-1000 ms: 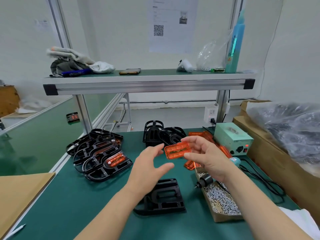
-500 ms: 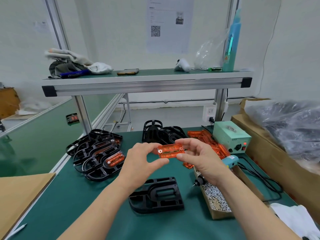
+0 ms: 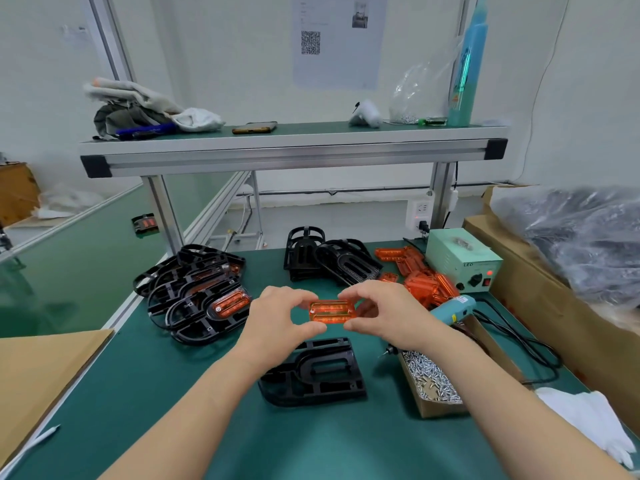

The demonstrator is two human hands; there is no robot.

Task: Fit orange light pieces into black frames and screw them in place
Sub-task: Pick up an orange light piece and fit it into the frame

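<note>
An orange light piece (image 3: 331,311) hangs flat in the air above the green bench, pinched at its left end by my left hand (image 3: 280,317) and at its right end by my right hand (image 3: 388,313). Just below and nearer to me an open black frame (image 3: 320,374) lies on the mat with nothing in it. More orange pieces (image 3: 415,275) are heaped at the back right. Spare black frames (image 3: 325,259) stand behind my hands. A pile of frames with orange pieces fitted (image 3: 199,294) lies to the left. The teal electric screwdriver (image 3: 450,311) rests by my right wrist.
A cardboard box of screws (image 3: 431,379) sits right of the frame. A pale green power unit (image 3: 462,259) and black cables (image 3: 519,344) are at the right, next to a large carton with a dark plastic bag (image 3: 581,244). A cardboard sheet (image 3: 38,372) lies left; white gloves (image 3: 588,420) at the lower right.
My left hand came up and took the left end of the orange piece, which before was only in my right hand. Both hands have lowered it toward the black frame.
</note>
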